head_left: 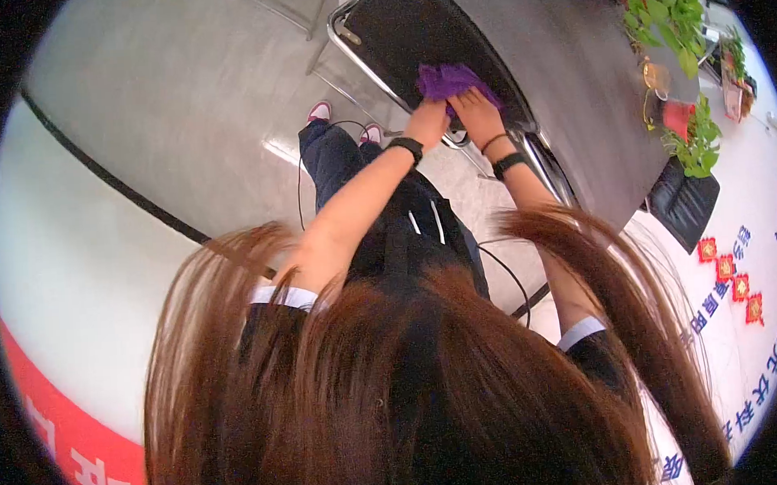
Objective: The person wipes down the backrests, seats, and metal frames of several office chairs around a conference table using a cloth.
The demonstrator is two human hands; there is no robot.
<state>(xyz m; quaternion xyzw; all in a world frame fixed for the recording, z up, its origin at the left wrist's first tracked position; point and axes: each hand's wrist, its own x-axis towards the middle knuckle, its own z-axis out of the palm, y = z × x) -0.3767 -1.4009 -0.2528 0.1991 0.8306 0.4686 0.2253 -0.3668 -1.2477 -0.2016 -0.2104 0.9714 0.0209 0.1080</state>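
Observation:
A bunched purple cloth [447, 81] lies against the black panel of a chair [414, 26] with a chrome tube frame. At the cloth's near left edge, my left hand [427, 122] is closed on it, its fingertips partly hidden. Beside it, almost touching, my right hand [476, 114] presses on the cloth with its fingers together and curled into the folds. Both wrists wear dark bands. The surface directly under the cloth is hidden.
A dark table [585, 78] stands right of the chair, with potted plants [666, 14] along its far side. Another black chair [683, 202] is beyond it. My legs [329, 163] and a thin black cable [300, 190] are below. Long hair covers the lower view.

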